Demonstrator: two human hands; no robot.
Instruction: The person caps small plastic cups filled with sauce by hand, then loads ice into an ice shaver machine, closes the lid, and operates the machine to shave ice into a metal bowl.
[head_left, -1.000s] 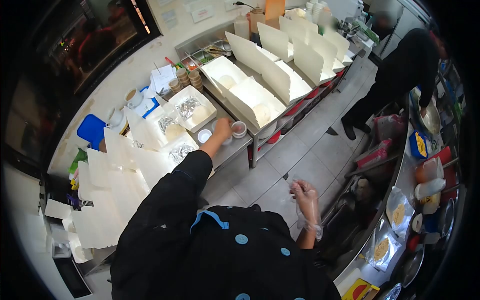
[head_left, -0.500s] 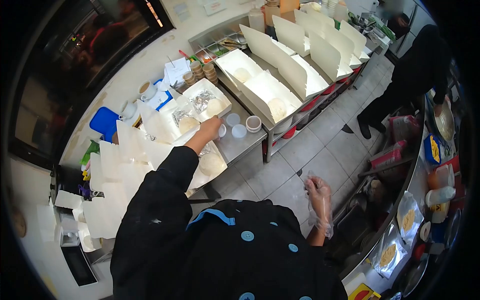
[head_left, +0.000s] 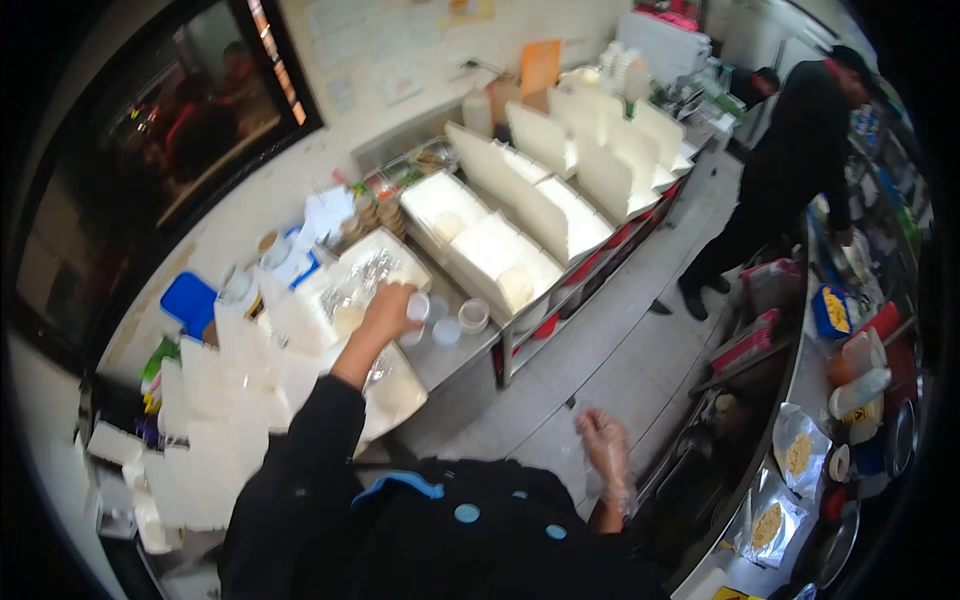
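Left hand (head_left: 388, 312) fingers grip small plastic cup (head_left: 417, 307) near open white box (head_left: 412, 407) holding foil (head_left: 380, 372), pale mound (head_left: 397, 388); gloved right hand (head_left: 606, 450) fingers curled closed.

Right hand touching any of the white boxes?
No, the right hand is over the floor, apart from the white boxes.

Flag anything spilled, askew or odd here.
Mismatched hands: the right hand wears a clear plastic glove, but the left hand is bare, right by the open food boxes. No spill visible; blur limits detail.
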